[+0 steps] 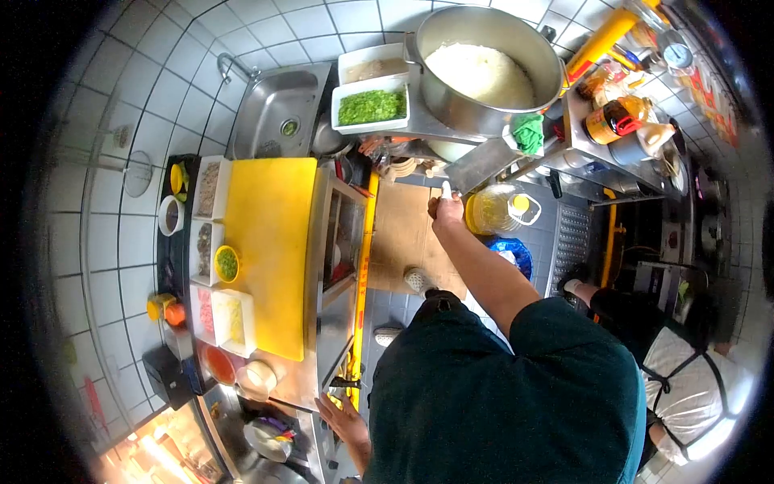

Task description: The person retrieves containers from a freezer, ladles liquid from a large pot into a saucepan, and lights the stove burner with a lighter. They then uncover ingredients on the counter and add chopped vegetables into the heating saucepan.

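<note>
My right hand (447,210) is reached out over the cardboard on the floor, its fingers curled closed. A small white tip sticks out beyond them, close to a flat grey metal piece (484,166); whether the two are joined I cannot tell. Beside that hand stands a clear jug of yellow liquid (485,211) with a yellow cap. Down at the lower left, my left hand (348,423) is open with spread fingers, by the steel counter's edge. On that counter lies a yellow cutting board (270,250) bearing a small yellow bowl of chopped greens (227,263).
A large pot (488,113) holds white contents near a white tub of chopped greens (372,108). A sink (278,105) is at upper left. Bottles (617,119) crowd the right shelf. Another person (685,379) is behind at right. A yellow pipe (364,274) edges the counter.
</note>
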`<act>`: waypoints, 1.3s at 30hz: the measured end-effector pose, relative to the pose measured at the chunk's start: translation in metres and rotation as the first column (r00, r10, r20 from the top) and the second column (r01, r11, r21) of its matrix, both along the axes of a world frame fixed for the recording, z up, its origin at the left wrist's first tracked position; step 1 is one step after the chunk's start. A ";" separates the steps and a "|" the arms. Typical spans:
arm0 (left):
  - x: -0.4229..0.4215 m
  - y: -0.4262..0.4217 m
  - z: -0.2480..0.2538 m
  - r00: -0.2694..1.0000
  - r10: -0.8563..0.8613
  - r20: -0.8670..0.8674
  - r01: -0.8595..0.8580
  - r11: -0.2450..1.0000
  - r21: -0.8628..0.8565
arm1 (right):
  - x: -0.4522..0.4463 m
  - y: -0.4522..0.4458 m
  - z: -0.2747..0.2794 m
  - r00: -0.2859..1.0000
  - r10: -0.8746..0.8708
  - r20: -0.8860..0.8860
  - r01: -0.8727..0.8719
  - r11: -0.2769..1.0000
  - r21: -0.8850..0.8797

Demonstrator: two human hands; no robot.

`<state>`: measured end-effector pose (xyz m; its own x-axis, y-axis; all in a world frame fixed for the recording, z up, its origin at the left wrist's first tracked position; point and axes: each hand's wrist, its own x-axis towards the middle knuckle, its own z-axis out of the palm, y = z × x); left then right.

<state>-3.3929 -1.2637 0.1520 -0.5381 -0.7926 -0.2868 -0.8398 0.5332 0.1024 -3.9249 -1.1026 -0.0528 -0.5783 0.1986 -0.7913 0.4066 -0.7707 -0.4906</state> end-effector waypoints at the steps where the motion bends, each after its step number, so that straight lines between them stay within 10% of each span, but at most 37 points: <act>1: 0.001 0.002 0.003 1.000 0.009 -0.011 -0.009 1.000 0.008 | -0.003 -0.006 -0.002 0.999 0.038 0.035 -0.039 0.998 0.053; 6: 0.030 0.014 -0.019 0.993 -0.033 -0.116 0.031 0.999 -0.012 | 0.059 -0.029 0.008 0.982 0.166 0.090 -0.180 0.967 0.178; 14: -0.021 0.035 -0.014 0.982 -0.021 -0.186 0.047 0.989 0.139 | 0.175 -0.012 -0.017 0.763 0.623 0.172 -0.552 0.767 -0.328; 15: -0.024 0.029 -0.032 0.981 0.035 -0.190 0.019 0.961 0.274 | 0.183 -0.028 -0.007 0.603 0.763 0.232 -0.789 0.613 0.035; 18: -0.083 0.021 -0.066 0.963 0.054 -0.264 0.082 0.876 0.475 | 0.211 -0.033 -0.047 0.472 0.851 0.229 -0.866 0.496 -0.059; 21: -0.148 0.010 -0.131 0.972 -0.042 -0.232 0.184 0.752 0.633 | 0.241 -0.044 -0.108 0.108 0.946 0.305 -0.944 0.002 0.329; 24: -0.209 0.001 -0.216 0.968 0.170 -0.183 0.080 0.483 0.872 | 0.234 -0.063 -0.097 0.150 0.970 0.194 -0.892 0.048 0.450; 28: -0.232 -0.010 -0.337 0.946 0.271 -0.177 0.090 0.303 0.949 | 0.212 -0.072 -0.172 0.263 0.963 0.049 -0.964 0.261 0.046; 32: -0.235 -0.027 -0.429 0.990 0.065 -0.126 0.077 0.498 0.864 | 0.218 -0.098 -0.265 0.325 0.936 -0.138 -0.937 0.338 0.089; 39: -0.258 -0.068 -0.555 0.980 0.038 -0.196 0.141 0.568 0.811 | 0.206 -0.146 -0.401 0.036 0.991 0.125 -0.849 -0.035 0.528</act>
<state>-3.6504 -1.3321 -0.4028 -0.6796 -0.2342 -0.6952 -0.7333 0.1870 0.6537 -3.7192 -1.2481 -0.4534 -0.6071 -0.4813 -0.6323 0.4100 0.4919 -0.7681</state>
